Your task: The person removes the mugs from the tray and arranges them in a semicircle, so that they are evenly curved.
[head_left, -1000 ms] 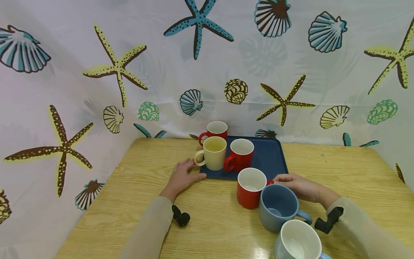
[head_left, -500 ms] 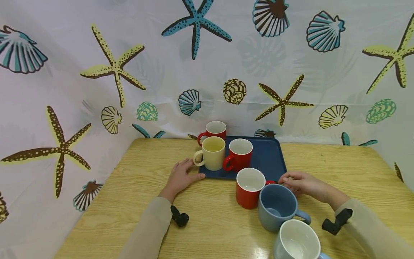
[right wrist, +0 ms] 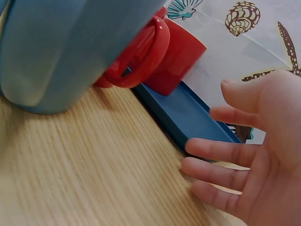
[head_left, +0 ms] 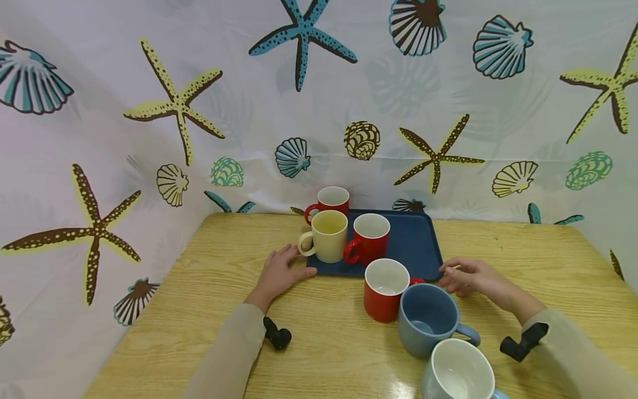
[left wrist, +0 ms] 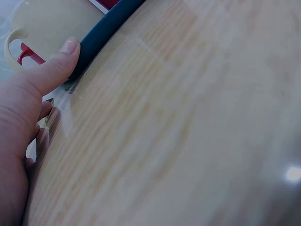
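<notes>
My left hand [head_left: 280,276] rests at the front left corner of the blue tray [head_left: 413,244], its thumb [left wrist: 66,54] against the tray's rim. Just beyond its fingers is the handle of the cream mug [head_left: 330,238]. My right hand [head_left: 471,280] holds nothing, its fingers loosely spread near the tray's front right corner. In the right wrist view, the fingers [right wrist: 221,172] stand apart from the red handle [right wrist: 157,54]. That handle belongs to the red mug [head_left: 381,299] standing in front of the tray. A blue mug [head_left: 423,327] stands beside it, partly hiding the handle in the head view.
Two more red mugs stand on the tray, one at the back [head_left: 333,199] and one to the right of the cream mug [head_left: 371,244]. A white mug [head_left: 456,371] stands at the near edge of the view. A patterned cloth [head_left: 249,111] hangs behind the wooden table [head_left: 319,338].
My right hand has let go of the front red mug's handle and drawn away to the right, its fingers loosening. My left hand and the mugs have stayed put.
</notes>
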### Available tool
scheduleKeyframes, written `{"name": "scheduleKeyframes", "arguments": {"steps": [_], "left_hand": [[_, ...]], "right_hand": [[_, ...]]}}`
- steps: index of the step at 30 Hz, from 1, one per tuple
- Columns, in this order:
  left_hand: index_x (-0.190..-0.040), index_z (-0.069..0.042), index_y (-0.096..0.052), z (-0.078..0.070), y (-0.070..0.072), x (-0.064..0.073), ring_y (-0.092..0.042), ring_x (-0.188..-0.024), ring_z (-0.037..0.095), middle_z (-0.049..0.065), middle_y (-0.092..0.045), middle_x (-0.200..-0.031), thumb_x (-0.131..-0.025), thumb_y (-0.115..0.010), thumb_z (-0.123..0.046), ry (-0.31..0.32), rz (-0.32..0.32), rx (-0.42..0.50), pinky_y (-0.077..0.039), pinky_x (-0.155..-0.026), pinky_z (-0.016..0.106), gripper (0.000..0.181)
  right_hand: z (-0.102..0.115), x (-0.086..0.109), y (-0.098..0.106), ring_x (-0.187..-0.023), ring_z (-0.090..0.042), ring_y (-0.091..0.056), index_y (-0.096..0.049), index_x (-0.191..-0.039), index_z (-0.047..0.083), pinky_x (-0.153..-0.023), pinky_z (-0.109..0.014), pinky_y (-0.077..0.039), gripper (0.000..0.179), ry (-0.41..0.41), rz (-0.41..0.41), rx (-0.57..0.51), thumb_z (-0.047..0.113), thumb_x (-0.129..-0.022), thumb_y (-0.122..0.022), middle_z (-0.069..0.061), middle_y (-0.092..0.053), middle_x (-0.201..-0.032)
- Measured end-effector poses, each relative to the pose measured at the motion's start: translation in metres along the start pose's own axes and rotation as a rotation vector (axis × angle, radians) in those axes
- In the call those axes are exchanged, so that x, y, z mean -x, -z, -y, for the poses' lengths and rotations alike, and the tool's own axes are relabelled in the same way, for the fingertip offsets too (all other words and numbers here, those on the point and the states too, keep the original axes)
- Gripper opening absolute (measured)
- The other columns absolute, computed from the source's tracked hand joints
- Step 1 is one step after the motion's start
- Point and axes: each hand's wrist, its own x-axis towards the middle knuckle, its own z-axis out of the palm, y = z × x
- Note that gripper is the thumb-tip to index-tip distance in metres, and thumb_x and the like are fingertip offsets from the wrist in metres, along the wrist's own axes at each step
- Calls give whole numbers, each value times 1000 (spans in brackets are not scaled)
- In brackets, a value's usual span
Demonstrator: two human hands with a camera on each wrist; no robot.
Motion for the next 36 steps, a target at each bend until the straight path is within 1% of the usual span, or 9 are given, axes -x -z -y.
{"name": "scheduleKeyframes", "arguments": {"steps": [5,8,11,16,20,25,30,33,36], "left_hand": [[-136,-22,-49,0,0,0,-24,-137,26,7,-42,-142,-74,-64,-64,5,0,-5,-5,-111,46,77],[-136,-21,-50,0,0,0,-24,-137,26,7,-42,-141,-74,-64,-64,5,-1,-6,-5,-111,46,76],[-135,-22,-50,0,0,0,-24,-137,26,7,-42,-141,-73,-64,-64,5,-3,-7,-5,-111,46,76],[-135,-23,-50,1,0,0,-24,-137,26,8,-42,-142,-73,-64,-65,2,-6,-10,-4,-111,45,76],[-135,-22,-50,-1,0,1,-24,-137,26,10,-42,-141,-73,-65,-63,1,-11,3,-5,-111,45,76],[-136,-21,-49,-1,0,1,-23,-137,26,10,-41,-142,-73,-64,-64,7,-6,-2,-4,-111,44,77],[-136,-23,-49,-2,0,1,-23,-137,24,9,-40,-143,-73,-64,-65,14,-4,-9,-4,-112,42,77],[-136,-21,-49,-2,0,1,-23,-137,26,10,-40,-142,-74,-64,-64,9,-4,-7,-4,-111,44,77],[-136,-20,-50,-3,1,2,-23,-137,26,11,-40,-142,-74,-65,-63,9,-4,-3,-5,-111,45,77]], "right_hand": [[-2,0,3,-94,-32,-61,-46,-128,-3,-77,-37,-52,47,9,-118,3,32,-96,-50,-24,-60,-111],[-3,-2,4,-96,-33,-59,-47,-128,-3,-75,-36,-52,47,37,-184,30,30,-96,-52,-26,-56,-117],[-6,-6,3,-99,-33,-56,-50,-127,0,-75,-36,-51,46,55,-251,103,32,-95,-53,-24,-55,-120],[-13,-14,2,-110,-36,-49,-52,-128,4,-86,-48,-45,48,65,-332,281,37,-94,-54,-20,-53,-124],[-18,-19,1,-122,-41,-40,-51,-130,5,-96,-59,-33,52,70,-343,373,41,-93,-54,-21,-46,-134],[-20,-23,0,-129,-43,-30,-52,-130,5,-100,-63,-23,54,101,-329,494,41,-90,-58,-22,-40,-139],[-22,-26,-1,-129,-45,-29,-53,-129,4,-100,-64,-21,57,137,-301,572,43,-88,-61,-23,-38,-141],[-24,-27,-2,-129,-45,-30,-54,-128,5,-100,-64,-22,56,166,-279,587,42,-87,-62,-23,-37,-141],[-25,-29,-3,-129,-44,-29,-55,-128,6,-100,-64,-22,56,173,-257,594,43,-86,-63,-22,-36,-142]]}}
